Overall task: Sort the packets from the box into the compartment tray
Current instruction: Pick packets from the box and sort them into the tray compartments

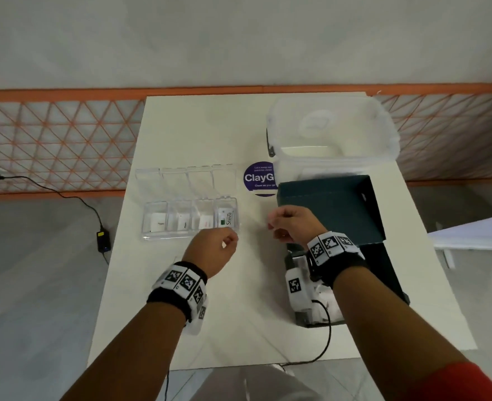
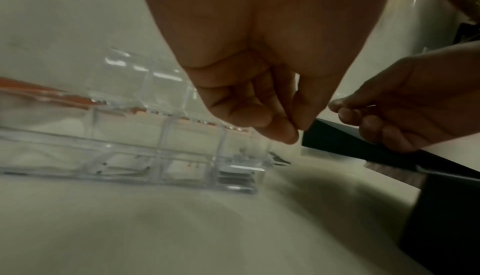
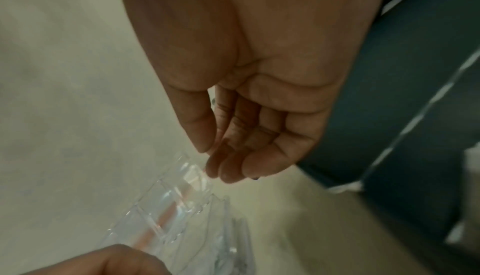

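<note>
The clear compartment tray (image 1: 155,235) lies on the white table with its lids flipped up, and each of its compartments holds a packet. A Stevia packet (image 1: 226,219) is in the rightmost one. My left hand (image 1: 227,241) hovers at the tray's front right corner (image 2: 233,185), fingers loosely curled, and nothing shows in it (image 2: 293,131). My right hand (image 1: 273,227) hangs between the tray and the dark box (image 1: 383,273), fingers loosely curled and empty (image 3: 210,156). White packets (image 1: 330,299) lie in the box under my right forearm.
The box's raised dark lid (image 1: 331,209) stands just right of my right hand. A clear plastic tub (image 1: 331,131) sits at the back right, with a purple round sticker (image 1: 259,178) in front of it. A power adapter (image 1: 103,241) and cable lie on the floor to the left.
</note>
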Demonstrator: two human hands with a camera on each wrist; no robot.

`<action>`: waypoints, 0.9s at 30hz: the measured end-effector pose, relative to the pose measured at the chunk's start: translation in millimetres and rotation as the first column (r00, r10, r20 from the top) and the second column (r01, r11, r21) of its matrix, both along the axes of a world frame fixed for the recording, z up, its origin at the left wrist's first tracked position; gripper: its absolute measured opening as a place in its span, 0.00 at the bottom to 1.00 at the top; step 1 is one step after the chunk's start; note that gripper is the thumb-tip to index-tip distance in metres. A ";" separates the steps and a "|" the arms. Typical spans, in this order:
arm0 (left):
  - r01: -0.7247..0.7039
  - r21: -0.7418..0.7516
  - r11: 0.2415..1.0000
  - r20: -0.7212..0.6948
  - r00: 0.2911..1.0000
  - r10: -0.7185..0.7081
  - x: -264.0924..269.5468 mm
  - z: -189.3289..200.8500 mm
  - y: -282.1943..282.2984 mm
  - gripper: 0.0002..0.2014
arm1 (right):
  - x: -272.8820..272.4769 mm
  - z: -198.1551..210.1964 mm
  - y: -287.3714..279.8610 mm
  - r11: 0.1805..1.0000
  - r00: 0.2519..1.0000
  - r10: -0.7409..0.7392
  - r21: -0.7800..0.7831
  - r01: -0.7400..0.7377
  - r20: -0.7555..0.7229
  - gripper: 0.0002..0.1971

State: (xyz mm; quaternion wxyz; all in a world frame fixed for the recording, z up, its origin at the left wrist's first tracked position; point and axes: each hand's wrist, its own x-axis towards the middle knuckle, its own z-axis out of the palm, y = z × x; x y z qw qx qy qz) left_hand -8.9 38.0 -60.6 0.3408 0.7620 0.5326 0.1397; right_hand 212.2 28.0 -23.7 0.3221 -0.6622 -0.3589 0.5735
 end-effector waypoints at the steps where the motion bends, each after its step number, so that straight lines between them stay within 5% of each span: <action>1: 0.018 -0.009 1.000 0.001 1.000 -0.018 6.1 -1.7 -4.1 0.05 | 6.3 -1.1 -5.3 1.000 1.000 0.001 -0.013 -0.001 0.003 0.06; 13: 0.231 -0.024 0.973 0.027 0.973 -0.230 93.9 6.4 -45.9 0.07 | 87.6 -13.0 -55.2 0.973 0.937 0.214 -0.148 -0.179 0.274 0.06; 17: 0.231 -0.039 0.972 0.031 0.973 -0.230 115.0 5.9 -58.5 0.05 | 109.8 -17.3 -68.8 0.908 0.752 0.418 -0.259 -0.329 0.510 0.05; 21: 0.187 -0.091 0.978 0.013 0.982 -0.187 123.0 2.4 -66.3 0.05 | 125.0 -18.2 -80.0 0.706 0.405 0.702 -0.498 -0.504 0.585 0.14; 23: 0.156 -0.090 0.984 0.007 0.988 -0.156 123.0 0.0 -69.0 0.05 | 128.7 -16.6 -82.4 0.636 0.293 0.751 -0.530 -0.561 0.592 0.15; 25: 0.119 -0.086 0.989 0.014 0.993 -0.119 122.5 -2.3 -72.5 0.05 | 131.3 -19.7 -83.4 0.604 0.267 0.770 -0.528 -0.597 0.580 0.15; 27: 0.091 -0.081 0.993 0.018 0.996 -0.089 123.1 -3.7 -74.3 0.06 | 130.0 -25.0 -82.5 0.634 0.366 0.762 -0.500 -0.590 0.534 0.16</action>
